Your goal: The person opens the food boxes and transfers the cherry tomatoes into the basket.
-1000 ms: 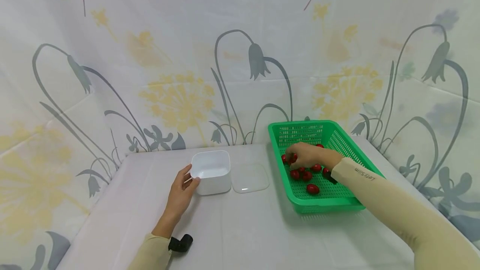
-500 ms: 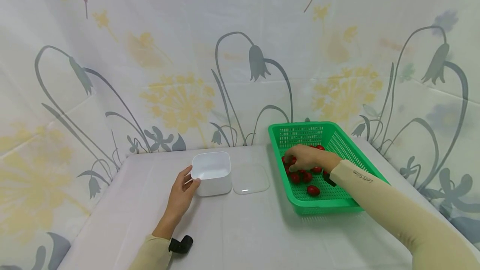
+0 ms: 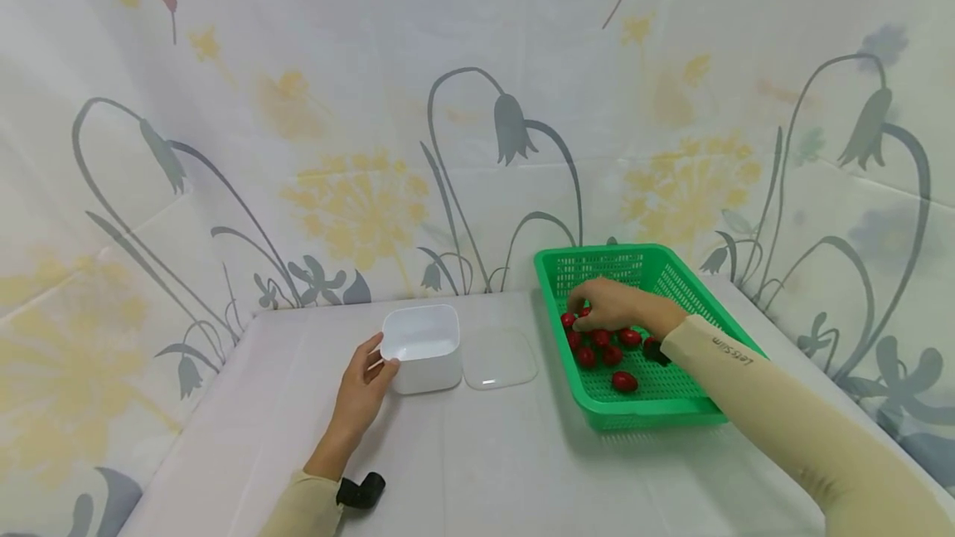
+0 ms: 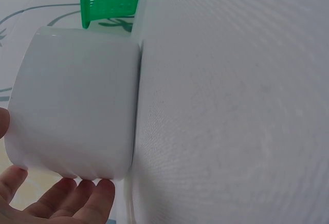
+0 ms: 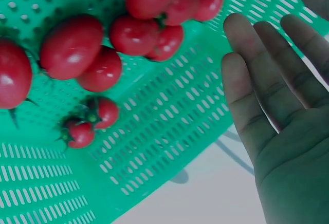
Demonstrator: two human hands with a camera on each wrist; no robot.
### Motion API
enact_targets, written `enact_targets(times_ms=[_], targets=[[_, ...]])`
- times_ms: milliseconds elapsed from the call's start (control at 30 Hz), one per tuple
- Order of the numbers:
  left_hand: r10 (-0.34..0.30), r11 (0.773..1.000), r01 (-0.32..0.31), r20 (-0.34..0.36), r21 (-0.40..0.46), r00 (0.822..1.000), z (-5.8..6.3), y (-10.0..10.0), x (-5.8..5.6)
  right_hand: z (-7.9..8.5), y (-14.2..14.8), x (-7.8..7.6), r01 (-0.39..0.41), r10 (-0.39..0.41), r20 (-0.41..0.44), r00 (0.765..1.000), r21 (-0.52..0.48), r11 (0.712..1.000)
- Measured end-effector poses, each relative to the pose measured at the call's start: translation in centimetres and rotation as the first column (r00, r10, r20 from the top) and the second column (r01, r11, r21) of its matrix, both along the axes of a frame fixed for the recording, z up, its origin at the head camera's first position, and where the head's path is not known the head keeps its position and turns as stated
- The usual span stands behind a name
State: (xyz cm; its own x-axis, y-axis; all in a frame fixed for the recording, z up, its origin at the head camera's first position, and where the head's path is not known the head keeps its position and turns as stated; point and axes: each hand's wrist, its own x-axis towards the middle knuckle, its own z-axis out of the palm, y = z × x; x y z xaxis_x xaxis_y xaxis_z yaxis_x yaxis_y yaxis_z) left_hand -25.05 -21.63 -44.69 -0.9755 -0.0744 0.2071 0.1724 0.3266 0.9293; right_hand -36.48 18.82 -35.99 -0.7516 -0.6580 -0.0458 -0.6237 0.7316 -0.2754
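My left hand (image 3: 361,392) steadies a white square tub (image 3: 429,371), its thumb at the near rim and its fingers along the left side. In the left wrist view, the fingertips (image 4: 103,187) press the tub's wall. My right hand (image 3: 612,305) is inside a green slotted basket (image 3: 585,392), above red cherry tomatoes (image 3: 624,381). The right wrist view shows its fingers (image 5: 239,77) fairly straight, with nothing between them and the thumb. Several tomatoes (image 5: 72,47) lie beside those fingers, a few with green stems. Some tomatoes are partly hidden beneath the hand in the head view.
A clear flat lid (image 3: 498,359) lies on the white-covered table (image 3: 507,471), between the tub and the basket. A flower-printed cloth (image 3: 358,106) hangs behind and at both sides. Black wrist straps sit on both arms.
Over the tomatoes, my right hand has lifted slightly, and more of them show under its fingers. My left hand and the tub keep their places while the head view tilts a little.
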Motion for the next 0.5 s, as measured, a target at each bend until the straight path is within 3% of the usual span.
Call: enact_targets(times_ms=[233, 500], targets=[[-0.002, 1.000, 0.002, 0.004, 0.010, 1.000, -0.1, -0.1, 0.2, 1.7, -0.7, 0.4, 0.000, 0.000, -0.007, 1.000, -0.048, 0.999], [-0.006, 1.000, 0.006, 0.003, 0.017, 1.000, 0.0, -0.1, 0.1, 3.8, -2.3, 0.3, -0.008, 0.000, -0.085, 0.996, -0.097, 0.995]])
